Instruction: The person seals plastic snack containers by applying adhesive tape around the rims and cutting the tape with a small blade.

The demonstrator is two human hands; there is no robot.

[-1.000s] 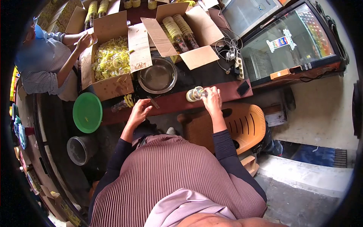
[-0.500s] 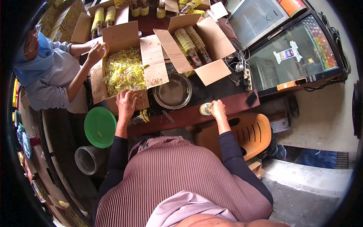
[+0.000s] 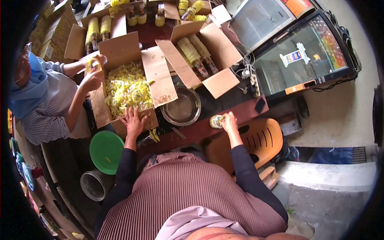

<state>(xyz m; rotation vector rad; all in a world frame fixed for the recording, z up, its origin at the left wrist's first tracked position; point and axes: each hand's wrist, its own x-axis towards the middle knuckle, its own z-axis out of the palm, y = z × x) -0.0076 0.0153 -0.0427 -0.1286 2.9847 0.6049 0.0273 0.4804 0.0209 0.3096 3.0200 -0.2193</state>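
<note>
1. A small jar [image 3: 216,121] with pale bands lies tilted over the red table edge [image 3: 196,135]; I can't tell whether it touches the cloth.
2. The right hand [image 3: 230,122] is clamped on its near end.
3. Well apart from it, the left hand [image 3: 133,121] has its fingers spread, empty, over the near side of a cardboard box [image 3: 120,45] heaped with yellow packets [image 3: 126,89]; contact is unclear from here.
4. Between the hands, further in, sits a metal bowl [image 3: 199,110].
5. A green basin [image 3: 106,150] stands left, an orange chair [image 3: 269,138] right.
6. Across the left corner, a co-worker [image 3: 50,102] holds a yellow-ringed item [image 3: 93,65].
</note>
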